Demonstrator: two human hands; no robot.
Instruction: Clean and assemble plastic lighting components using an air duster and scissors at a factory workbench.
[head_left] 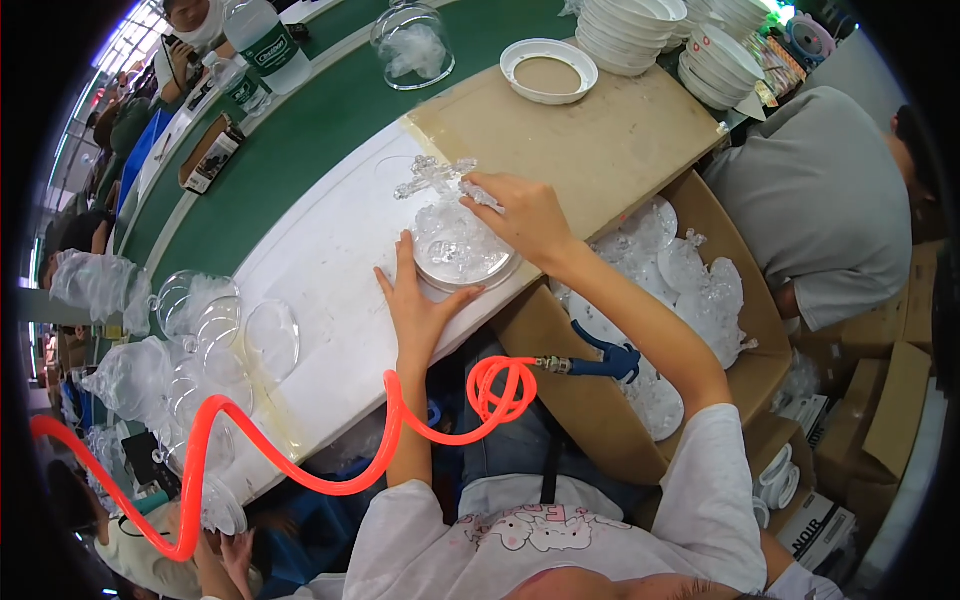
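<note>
On the white tabletop in front of me lies a round base [470, 278] topped with a crinkled, clear frosted mass [455, 238]. A clear, cross-shaped plastic ornament [430, 177] rises at its far side. My right hand [525, 218] reaches over from the right, its fingertips closed on the ornament's right part; the fingers partly hide the grip. My left hand [418, 308] is at the base's near left edge, thumb and fingers spread around the rim, holding nothing.
A blue air gun [605, 362] on an orange coiled hose [300, 472] hangs before me. Right of me, a cardboard box [545, 335] holds clear pieces. White rings [548, 72] stand at the back; clear domes [272, 340] lie left. A person [815, 200] is at the right.
</note>
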